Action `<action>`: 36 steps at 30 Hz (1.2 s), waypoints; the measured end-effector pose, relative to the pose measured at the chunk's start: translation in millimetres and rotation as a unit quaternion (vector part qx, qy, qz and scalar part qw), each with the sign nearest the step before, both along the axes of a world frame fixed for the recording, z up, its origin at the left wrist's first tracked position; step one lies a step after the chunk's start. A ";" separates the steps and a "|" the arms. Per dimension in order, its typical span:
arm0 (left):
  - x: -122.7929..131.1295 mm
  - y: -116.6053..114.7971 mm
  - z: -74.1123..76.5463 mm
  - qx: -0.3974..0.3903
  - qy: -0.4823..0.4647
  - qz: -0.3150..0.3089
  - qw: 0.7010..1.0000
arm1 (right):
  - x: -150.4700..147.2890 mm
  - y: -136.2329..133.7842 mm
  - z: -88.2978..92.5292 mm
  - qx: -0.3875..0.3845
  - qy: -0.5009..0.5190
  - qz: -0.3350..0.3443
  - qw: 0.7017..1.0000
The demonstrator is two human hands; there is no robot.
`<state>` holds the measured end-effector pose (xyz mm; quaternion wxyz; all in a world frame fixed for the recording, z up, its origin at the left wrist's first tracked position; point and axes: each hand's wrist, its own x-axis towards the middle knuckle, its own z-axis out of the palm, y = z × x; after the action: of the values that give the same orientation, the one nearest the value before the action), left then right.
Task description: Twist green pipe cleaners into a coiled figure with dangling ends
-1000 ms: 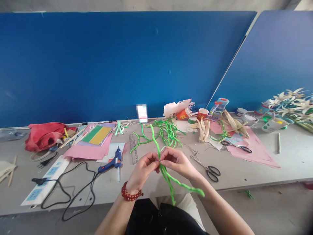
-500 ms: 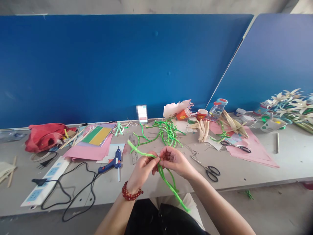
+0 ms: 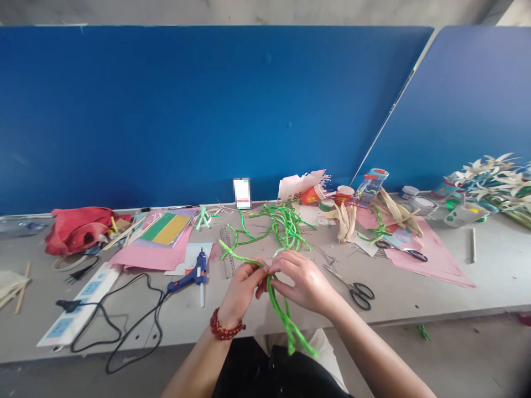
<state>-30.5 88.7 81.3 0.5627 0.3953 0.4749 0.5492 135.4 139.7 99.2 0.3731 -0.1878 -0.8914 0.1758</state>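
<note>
Several bright green wrapped stems (image 3: 282,310) run through my fingers; their long ends hang down over my lap, and one shorter end points out to the upper left. My left hand (image 3: 245,284), with a red beaded bracelet at the wrist, pinches the bundle. Right beside it, my right hand (image 3: 299,279) is closed on the same stems, its fingertips meeting those of the left; the exact pinch point is hidden. A pile of more green stems (image 3: 286,224) lies just beyond my hands. Black-handled scissors (image 3: 360,294) rest to the right of my right hand.
On the left are a blue glue gun (image 3: 191,276) with its cord, a white power strip (image 3: 78,307) and coloured sheets. A ruler (image 3: 227,260) lies behind my left hand. Dried husks (image 3: 345,221), paper cups (image 3: 314,194), a second pair of scissors (image 3: 403,251) and white flowers (image 3: 498,179) stretch rightward.
My right hand has turned over slightly, its back now more toward me. The hanging stem ends have swung closer together and a little to the left.
</note>
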 end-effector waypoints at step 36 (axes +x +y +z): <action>17.8 -24.3 11.5 0.092 -0.017 0.004 0.996 | -10.5 -8.2 -6.0 0.122 0.048 -0.091 0.987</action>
<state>-12.7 64.4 92.7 0.5296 0.4338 0.4147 0.5994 124.9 131.5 93.3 0.4498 -0.2126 -0.8665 0.0393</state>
